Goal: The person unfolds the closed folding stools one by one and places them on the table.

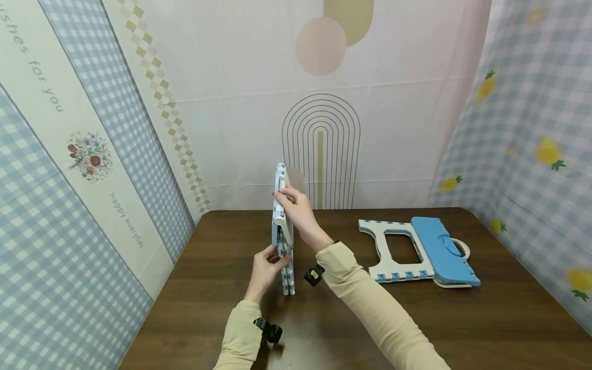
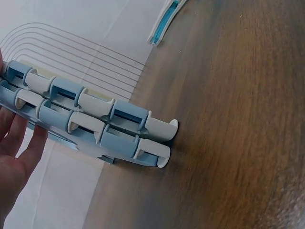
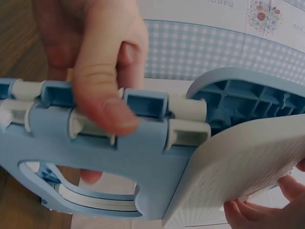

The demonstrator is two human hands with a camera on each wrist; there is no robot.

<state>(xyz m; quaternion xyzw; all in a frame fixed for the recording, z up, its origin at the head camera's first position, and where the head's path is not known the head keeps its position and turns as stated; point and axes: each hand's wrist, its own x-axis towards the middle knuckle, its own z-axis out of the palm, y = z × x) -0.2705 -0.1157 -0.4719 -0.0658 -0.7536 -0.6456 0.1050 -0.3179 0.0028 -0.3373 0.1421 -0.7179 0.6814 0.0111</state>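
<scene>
A blue-and-white plastic folding stool (image 1: pixel 280 220) stands on edge in front of me, its narrow hinged side facing me. Low on that side, my left hand (image 1: pixel 264 270) pinches the hinged legs (image 3: pixel 152 157), thumb in front and fingers behind. Higher up, my right hand (image 1: pixel 299 211) holds the white dotted seat panel (image 3: pixel 248 157) by its edge. That panel is tilted slightly away from the legs, and the blue ribbed underside (image 3: pixel 248 98) of another panel shows beside it. In the left wrist view, two rows of hinge knuckles (image 2: pixel 86 126) run side by side.
A second folding stool (image 1: pixel 446 252) lies flat on the right of the brown wooden table (image 1: pixel 222 318), its white leg frame toward the middle and a white handle (image 1: pixel 462 248) at its far right. Patterned cloth (image 1: pixel 231 128) hangs behind the table and along both sides.
</scene>
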